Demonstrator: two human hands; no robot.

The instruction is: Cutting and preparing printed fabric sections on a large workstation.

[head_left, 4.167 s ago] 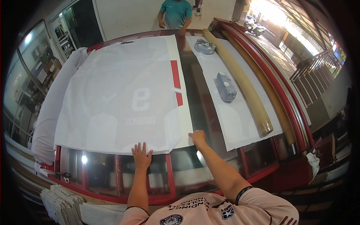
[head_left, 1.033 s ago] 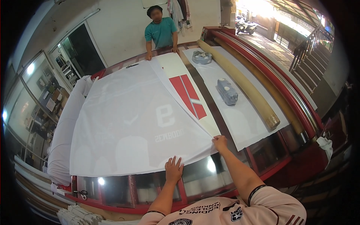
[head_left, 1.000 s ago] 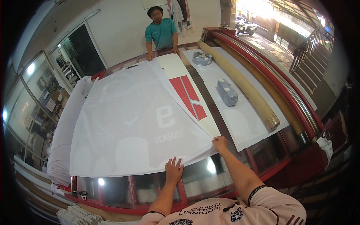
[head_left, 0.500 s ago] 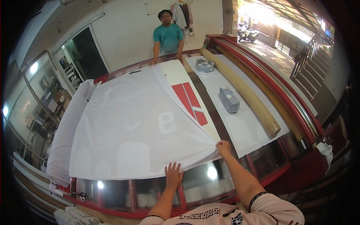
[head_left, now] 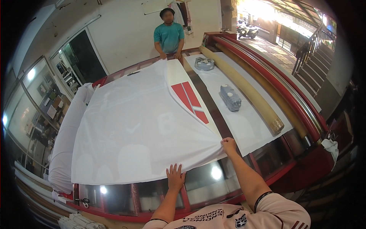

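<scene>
A thin white fabric (head_left: 118, 126) spreads across the red-framed table, and faint printed shapes show through it. Under its right edge lies a cream paper sheet with a red printed panel (head_left: 189, 100). My right hand (head_left: 228, 146) is closed on the fabric's near right corner, pulling it into creases. Fingers apart, my left hand (head_left: 175, 177) rests flat on the near edge of the cloth. Across the table, a person in a teal shirt (head_left: 169, 37) holds the far right corner slightly raised.
Right of the fabric, two grey wrapped bundles (head_left: 230, 98) and a long brown cardboard tube (head_left: 248, 93) lie on another white sheet. Red rollers (head_left: 267, 80) run along the right side. A large fabric roll (head_left: 63, 152) stands left, with scissors (head_left: 84, 202) near the front corner.
The person opposite has lifted the far right corner of the fabric. My right hand keeps its hold, and my left hand stays on the near edge. The view has shifted slightly.
</scene>
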